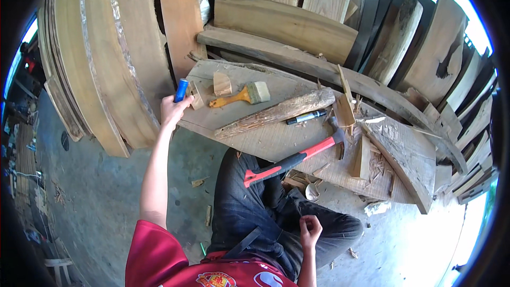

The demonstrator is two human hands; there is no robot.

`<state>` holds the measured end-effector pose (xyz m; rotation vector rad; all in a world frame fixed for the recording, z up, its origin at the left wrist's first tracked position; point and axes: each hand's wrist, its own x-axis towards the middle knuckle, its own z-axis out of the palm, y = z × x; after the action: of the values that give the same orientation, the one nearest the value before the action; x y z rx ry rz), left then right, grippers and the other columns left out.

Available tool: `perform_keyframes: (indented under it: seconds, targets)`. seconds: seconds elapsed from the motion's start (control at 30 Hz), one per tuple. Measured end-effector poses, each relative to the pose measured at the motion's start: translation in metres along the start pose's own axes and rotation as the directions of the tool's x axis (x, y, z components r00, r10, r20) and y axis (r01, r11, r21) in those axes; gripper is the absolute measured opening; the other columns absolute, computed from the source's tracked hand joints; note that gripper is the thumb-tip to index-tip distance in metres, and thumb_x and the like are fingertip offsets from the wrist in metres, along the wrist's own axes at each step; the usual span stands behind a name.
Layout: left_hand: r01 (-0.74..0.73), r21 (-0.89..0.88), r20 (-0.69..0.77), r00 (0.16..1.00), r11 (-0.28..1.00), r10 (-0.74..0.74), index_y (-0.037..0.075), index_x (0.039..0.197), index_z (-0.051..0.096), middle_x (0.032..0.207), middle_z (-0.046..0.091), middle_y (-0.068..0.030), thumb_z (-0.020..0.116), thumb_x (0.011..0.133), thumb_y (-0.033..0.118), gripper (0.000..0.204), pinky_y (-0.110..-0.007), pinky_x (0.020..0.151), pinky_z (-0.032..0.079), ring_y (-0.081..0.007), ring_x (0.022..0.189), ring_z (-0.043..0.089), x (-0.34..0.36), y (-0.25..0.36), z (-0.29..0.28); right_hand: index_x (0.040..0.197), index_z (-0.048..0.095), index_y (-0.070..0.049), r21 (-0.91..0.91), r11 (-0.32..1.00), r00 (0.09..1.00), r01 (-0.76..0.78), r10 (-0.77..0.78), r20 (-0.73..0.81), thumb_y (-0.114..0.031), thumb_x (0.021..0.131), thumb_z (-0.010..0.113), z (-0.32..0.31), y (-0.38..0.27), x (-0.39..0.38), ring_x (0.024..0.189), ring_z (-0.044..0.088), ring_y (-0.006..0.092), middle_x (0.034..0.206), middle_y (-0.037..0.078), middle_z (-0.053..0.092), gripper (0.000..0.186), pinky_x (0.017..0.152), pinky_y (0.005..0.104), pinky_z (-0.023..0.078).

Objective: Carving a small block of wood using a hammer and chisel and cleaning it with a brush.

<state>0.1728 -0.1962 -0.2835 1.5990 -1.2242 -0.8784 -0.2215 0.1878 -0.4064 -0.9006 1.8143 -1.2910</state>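
My left hand (174, 110) reaches to the left end of a wooden board, its fingers closed round a short blue cylinder (181, 90) whose kind I cannot make out. Right beside that hand stands a small wood block (195, 96). Another cut block (222, 83) and a paintbrush (232, 98) with a yellow handle lie just beyond. Over by my leg, my right hand (309, 229) is curled shut, with nothing showing in it. A claw hammer (295, 158) with a red and black handle hangs partly over the board's near edge.
On the wooden board (255, 141) lie a rough tapered stick (276, 112), a black marker (306, 117), a wood wedge (362, 158) and a bark-edged strip (398, 166). Planks (287, 25) lean behind. Wood scraps (198, 182) dot the concrete floor (106, 196). My crossed legs (239, 202) sit close.
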Motion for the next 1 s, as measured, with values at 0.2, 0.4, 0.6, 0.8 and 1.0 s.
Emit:
perform_keyframes:
  seconds: [0.2,0.4,0.6,0.8,1.0]
  targets:
    - [-0.044,0.016,-0.044,0.998,0.999,0.045,0.003,0.068,0.064,0.055,0.055,0.003,0.079,0.079,0.024,0.028,-0.022,0.037,0.028,-0.0027,0.039,0.041,0.003,-0.006,0.01,0.083,0.064,-0.001,-0.015,0.996,0.994,0.083,-0.082,0.067,0.003,0.082,0.065,0.013,-0.021,0.002,0.058,0.049,0.0052,0.07,0.002,0.058,0.004,0.054,0.0203,0.039]
    - [-0.08,-0.065,0.018,0.997,0.995,0.081,0.0,0.074,0.068,0.059,0.061,-0.0018,0.075,0.081,0.016,0.019,-0.021,0.037,0.03,-0.0037,0.041,0.045,-0.021,0.005,0.015,0.084,0.064,0.0,0.012,0.985,0.968,0.174,-0.173,0.181,0.004,0.08,0.064,0.023,-0.053,-0.007,0.065,0.057,0.0086,0.078,0.006,0.062,0.006,0.059,0.0217,0.044]
    - [-0.076,-0.341,0.231,0.959,0.937,0.162,-0.005,0.083,0.064,0.067,0.064,-0.0085,0.071,0.084,0.012,0.018,-0.021,0.038,0.03,-0.0057,0.042,0.045,-0.108,0.066,0.036,0.093,0.06,0.002,0.304,0.952,0.971,0.037,-0.106,0.213,0.006,0.084,0.061,0.026,-0.104,0.0,0.08,0.059,0.0089,0.09,0.006,0.062,0.01,0.07,0.0209,0.046]
    - [-0.315,-0.314,0.353,0.837,0.896,0.418,-0.004,0.079,0.063,0.068,0.064,-0.0057,0.075,0.07,0.005,0.017,-0.026,0.058,0.05,-0.0122,0.062,0.062,-0.232,0.121,0.07,0.14,0.035,-0.002,0.635,0.764,0.909,-0.114,-0.179,0.378,-0.017,0.091,0.06,0.047,-0.202,0.03,0.099,0.061,0.0192,0.12,0.014,0.056,0.056,0.071,0.028,0.05]
    - [-0.523,-0.369,0.531,0.56,0.768,0.636,-0.006,0.091,0.067,0.074,0.067,-0.0126,0.076,0.066,0.005,0.028,-0.028,0.058,0.05,-0.0183,0.062,0.065,-0.27,0.118,0.102,0.137,0.037,0.002,0.738,0.653,0.928,-0.168,-0.148,0.342,-0.023,0.08,0.069,0.032,-0.203,0.029,0.09,0.064,0.0193,0.109,0.016,0.062,0.07,0.078,0.0293,0.053]
